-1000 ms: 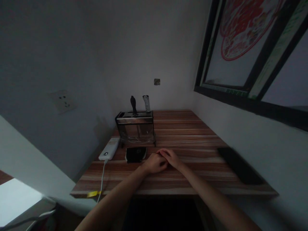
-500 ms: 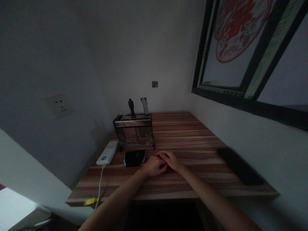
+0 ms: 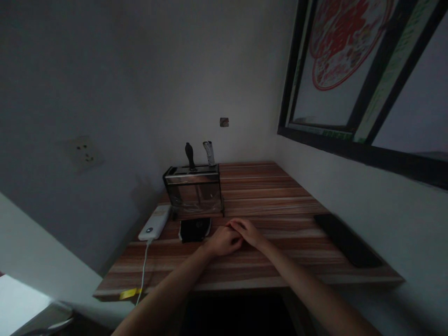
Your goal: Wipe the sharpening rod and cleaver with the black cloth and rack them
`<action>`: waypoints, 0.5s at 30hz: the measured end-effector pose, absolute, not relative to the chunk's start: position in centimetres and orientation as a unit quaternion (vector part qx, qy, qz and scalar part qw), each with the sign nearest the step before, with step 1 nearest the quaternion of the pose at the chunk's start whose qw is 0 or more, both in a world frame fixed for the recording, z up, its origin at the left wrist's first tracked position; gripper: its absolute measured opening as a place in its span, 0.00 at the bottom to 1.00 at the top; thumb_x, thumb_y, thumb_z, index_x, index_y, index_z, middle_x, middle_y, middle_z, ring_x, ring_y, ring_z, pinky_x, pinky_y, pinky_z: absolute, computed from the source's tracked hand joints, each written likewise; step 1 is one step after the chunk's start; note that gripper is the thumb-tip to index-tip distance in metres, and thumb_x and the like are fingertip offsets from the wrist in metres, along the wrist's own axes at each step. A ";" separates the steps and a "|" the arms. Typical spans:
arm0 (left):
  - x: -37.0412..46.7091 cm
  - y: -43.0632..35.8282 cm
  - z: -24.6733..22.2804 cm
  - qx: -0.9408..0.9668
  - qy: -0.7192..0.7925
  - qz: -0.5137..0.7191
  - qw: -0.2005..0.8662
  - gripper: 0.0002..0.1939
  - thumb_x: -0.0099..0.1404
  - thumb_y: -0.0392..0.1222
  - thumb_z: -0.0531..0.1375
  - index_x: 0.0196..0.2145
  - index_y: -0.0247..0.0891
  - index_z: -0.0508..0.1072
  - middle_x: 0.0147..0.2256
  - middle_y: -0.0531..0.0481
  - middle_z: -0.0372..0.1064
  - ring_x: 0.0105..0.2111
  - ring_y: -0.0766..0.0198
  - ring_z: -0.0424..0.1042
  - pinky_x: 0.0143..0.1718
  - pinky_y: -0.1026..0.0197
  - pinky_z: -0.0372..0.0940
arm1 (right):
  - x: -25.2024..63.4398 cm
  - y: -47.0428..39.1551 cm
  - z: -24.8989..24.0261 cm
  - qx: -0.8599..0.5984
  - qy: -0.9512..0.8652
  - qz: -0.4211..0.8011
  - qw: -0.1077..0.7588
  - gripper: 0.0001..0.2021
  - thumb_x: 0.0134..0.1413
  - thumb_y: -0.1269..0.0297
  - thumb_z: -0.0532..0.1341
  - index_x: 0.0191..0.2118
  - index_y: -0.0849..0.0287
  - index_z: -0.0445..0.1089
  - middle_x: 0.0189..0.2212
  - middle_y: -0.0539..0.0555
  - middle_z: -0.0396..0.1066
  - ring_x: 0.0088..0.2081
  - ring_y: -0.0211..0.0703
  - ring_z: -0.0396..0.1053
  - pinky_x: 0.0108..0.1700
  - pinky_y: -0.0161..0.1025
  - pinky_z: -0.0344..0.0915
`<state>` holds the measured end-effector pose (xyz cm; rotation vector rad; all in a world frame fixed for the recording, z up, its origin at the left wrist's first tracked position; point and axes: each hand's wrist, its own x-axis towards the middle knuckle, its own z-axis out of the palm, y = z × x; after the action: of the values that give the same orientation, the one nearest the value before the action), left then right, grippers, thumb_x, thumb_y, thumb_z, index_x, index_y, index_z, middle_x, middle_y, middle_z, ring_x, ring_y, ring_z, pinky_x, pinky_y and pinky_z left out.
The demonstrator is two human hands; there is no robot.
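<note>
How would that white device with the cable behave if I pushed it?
The white device would probably slide rather than roll, since it lies flat with straight sides. Its cable would likely drag or tug, being attached at the near end.

0 texts legible. Green lettering on the pale strip (image 3: 380, 93) of the window frame at right, too blurred to read; more green marks on its lower rail (image 3: 336, 135). White device (image 3: 158, 219): faint orange print, illegible. Black pouch (image 3: 194, 230): 1 dim emblem, unclear. Yellow tag (image 3: 129, 293): too small to tell.
</note>
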<state>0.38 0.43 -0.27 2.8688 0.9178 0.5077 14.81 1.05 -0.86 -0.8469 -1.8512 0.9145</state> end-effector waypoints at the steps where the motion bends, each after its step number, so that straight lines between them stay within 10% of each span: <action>1: 0.4 0.4 -0.3 0.938 0.301 0.165 0.044 0.10 0.59 0.38 0.52 0.30 0.37 0.74 0.28 0.48 0.73 0.28 0.64 0.70 0.29 0.66 0.59 | 14.8 1.1 -0.9 -0.342 -0.745 0.368 0.439 0.18 0.56 0.51 0.51 0.36 0.59 0.71 0.33 0.53 0.72 0.38 0.42 0.68 0.44 0.39 0.62; 15: 0.5 0.4 -0.2 0.937 0.306 0.163 0.052 0.11 0.60 0.39 0.52 0.30 0.36 0.74 0.28 0.47 0.73 0.28 0.64 0.70 0.28 0.66 0.59 | 15.0 1.5 -1.2 -0.347 -0.748 0.373 0.425 0.18 0.55 0.51 0.52 0.36 0.58 0.71 0.34 0.53 0.72 0.39 0.43 0.68 0.44 0.39 0.62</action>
<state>0.45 0.44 -0.20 2.8499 0.9306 0.4947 14.98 1.50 -1.17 -0.8675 -1.8713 0.9326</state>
